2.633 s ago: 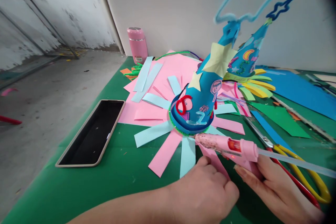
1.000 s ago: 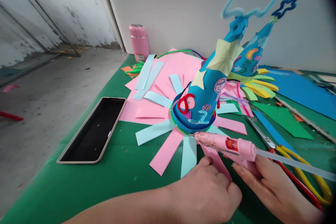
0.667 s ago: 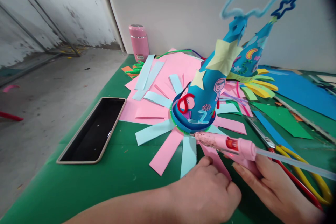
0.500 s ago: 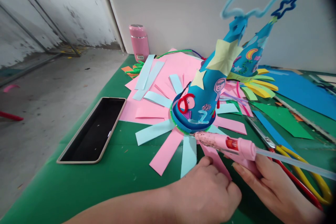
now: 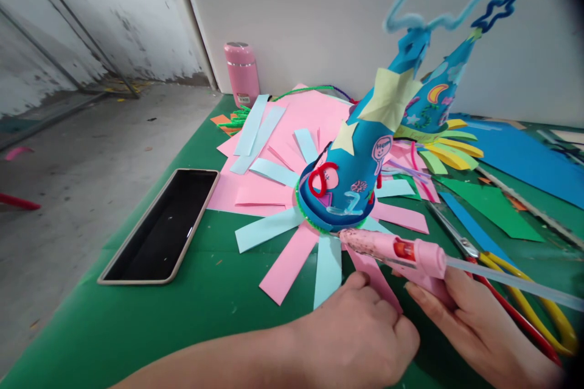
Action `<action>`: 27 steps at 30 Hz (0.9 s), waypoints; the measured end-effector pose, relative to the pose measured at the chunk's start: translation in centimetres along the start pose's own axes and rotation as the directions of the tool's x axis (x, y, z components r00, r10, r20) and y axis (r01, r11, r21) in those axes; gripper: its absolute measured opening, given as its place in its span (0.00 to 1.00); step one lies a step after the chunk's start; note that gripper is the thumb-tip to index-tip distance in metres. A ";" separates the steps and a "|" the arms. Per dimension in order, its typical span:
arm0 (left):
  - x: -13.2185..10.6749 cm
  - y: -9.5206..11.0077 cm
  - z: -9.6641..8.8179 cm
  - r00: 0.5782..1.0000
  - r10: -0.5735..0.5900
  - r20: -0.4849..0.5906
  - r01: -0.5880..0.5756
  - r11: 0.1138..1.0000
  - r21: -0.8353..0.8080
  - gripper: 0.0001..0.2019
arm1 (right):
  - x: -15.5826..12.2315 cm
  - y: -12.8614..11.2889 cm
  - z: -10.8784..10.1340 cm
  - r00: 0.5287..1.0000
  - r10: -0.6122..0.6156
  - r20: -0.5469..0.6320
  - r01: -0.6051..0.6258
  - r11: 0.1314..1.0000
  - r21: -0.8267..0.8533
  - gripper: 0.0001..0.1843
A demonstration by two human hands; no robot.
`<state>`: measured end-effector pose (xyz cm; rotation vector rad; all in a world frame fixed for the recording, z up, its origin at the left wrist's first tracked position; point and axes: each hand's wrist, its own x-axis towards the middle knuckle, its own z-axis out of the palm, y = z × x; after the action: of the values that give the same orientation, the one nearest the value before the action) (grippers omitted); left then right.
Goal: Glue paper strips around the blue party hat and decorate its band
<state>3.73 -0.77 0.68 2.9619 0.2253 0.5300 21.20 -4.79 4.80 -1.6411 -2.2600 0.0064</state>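
My right hand (image 5: 479, 322) is wrapped round a pink hot glue gun (image 5: 395, 252), a clear glue stick (image 5: 515, 282) jutting from its back. The gun's nozzle touches or nearly touches the green fuzzy rim of a blue paper cone hat (image 5: 358, 170). Pink and light blue paper strips fan out from that rim. Just below the gun, my left hand (image 5: 358, 331) is closed, knuckles up, at the outer end of a pink paper strip (image 5: 376, 276); its fingertips are hidden. Stars, small drawings and a red pipe cleaner loop decorate the cone, which leans right.
A phone (image 5: 162, 228) lies at the left of the green table (image 5: 137, 322). Scissors (image 5: 502, 282) with red and yellow handles lie at right. Behind stand a pink flask (image 5: 241, 76) and a second cone hat (image 5: 440, 97). Coloured paper (image 5: 529, 155) spreads around.
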 end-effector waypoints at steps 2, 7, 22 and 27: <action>0.0 0.0 0.1 1.000 -0.006 -0.005 0.006 1.000 0.005 0.04 | -0.1 0.1 0.0 1.000 0.014 -0.008 -0.014 1.000 0.016 0.13; 0.0 0.2 0.2 1.000 -0.020 -0.014 0.020 1.000 0.011 0.04 | -0.3 0.2 0.1 1.000 0.018 0.025 -0.018 1.000 0.018 0.14; -0.1 0.2 0.1 1.000 -0.010 -0.015 0.010 1.000 0.016 0.05 | -0.1 -0.1 -0.1 0.999 -0.008 -0.034 0.008 1.000 -0.024 0.05; 0.0 0.2 0.3 1.000 -0.013 -0.010 0.013 1.000 0.021 0.04 | -0.7 0.2 0.0 0.998 0.052 -0.034 -0.052 0.998 -0.022 0.08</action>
<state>3.81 -1.00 0.45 2.9765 0.2528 0.5443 21.55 -5.32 4.54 -1.6988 -2.2002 -0.0341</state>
